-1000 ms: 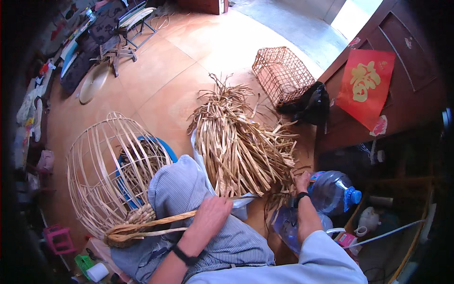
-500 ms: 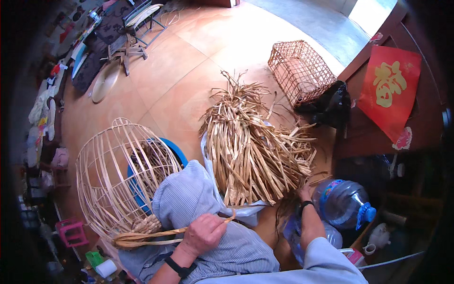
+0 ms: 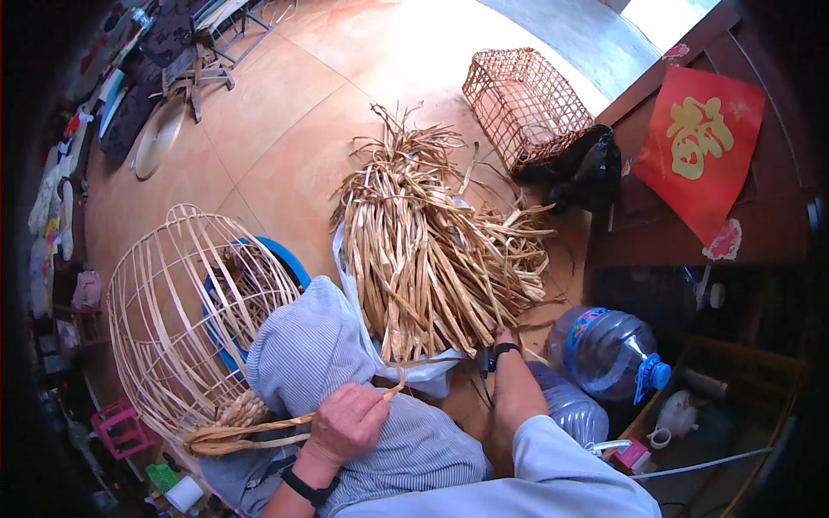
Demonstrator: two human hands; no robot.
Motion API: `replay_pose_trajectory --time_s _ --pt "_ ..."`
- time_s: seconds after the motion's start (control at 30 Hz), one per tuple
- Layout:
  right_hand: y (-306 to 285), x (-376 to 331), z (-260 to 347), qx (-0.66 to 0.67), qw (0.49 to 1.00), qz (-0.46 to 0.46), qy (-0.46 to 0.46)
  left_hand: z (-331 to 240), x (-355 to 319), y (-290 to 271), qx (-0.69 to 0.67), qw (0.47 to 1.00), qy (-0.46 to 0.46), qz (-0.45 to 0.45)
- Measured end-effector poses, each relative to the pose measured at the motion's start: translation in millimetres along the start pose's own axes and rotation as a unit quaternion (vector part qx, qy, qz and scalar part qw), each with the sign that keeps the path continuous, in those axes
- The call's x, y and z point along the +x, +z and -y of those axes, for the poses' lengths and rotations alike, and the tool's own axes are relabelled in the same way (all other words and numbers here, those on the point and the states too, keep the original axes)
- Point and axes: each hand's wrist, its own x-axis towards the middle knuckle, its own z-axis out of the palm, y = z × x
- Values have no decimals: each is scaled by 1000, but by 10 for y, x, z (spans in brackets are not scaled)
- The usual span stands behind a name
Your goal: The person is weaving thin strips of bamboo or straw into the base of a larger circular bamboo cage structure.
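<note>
- left hand (image 3: 348, 423) lies knuckles up over the lap, fingers curled shut in a loose fist; a dark band circles its wrist.
- left forearm enters from the lower edge, angled up and to the right.
- right hand (image 3: 503, 335) reaches forward, mostly hidden; grip unclear.
- right forearm is bare, a dark watch on its wrist, the light sleeve ending near the elbow.

your single head view looks steeply down from above your lap, close over your left hand (image 3: 345, 423) and knee, with the floor (image 3: 285, 129) spreading away toward the top. the fisheye bends edges at the rim; your forearms enter from below.
</note>
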Motion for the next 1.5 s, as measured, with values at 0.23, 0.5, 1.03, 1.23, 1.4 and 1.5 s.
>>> replay_pose_trajectory --time_s 0.23,0.5,1.03,1.23,1.4,1.5 --pt "-419 -370 31 277 951 102 -86 -2 23 -5 -16 1000 13 -16" --pt "-1565 -1203 1013 545 788 205 -202 -17 -27 30 -24 998 21 -46" --pt "-3227 -4037 3526 250 813 186 -493 4 -211 93 -23 996 14 -83" --pt "-2133 -3624 3706 61 823 246 -508 22 -199 91 -12 994 24 -105" --pt "-576 -2863 2716 -182 815 20 -550 4 -187 114 -1 997 19 -70" --pt "-385 -2719 2257 -143 831 60 -534 4 -215 78 -11 998 16 -59"
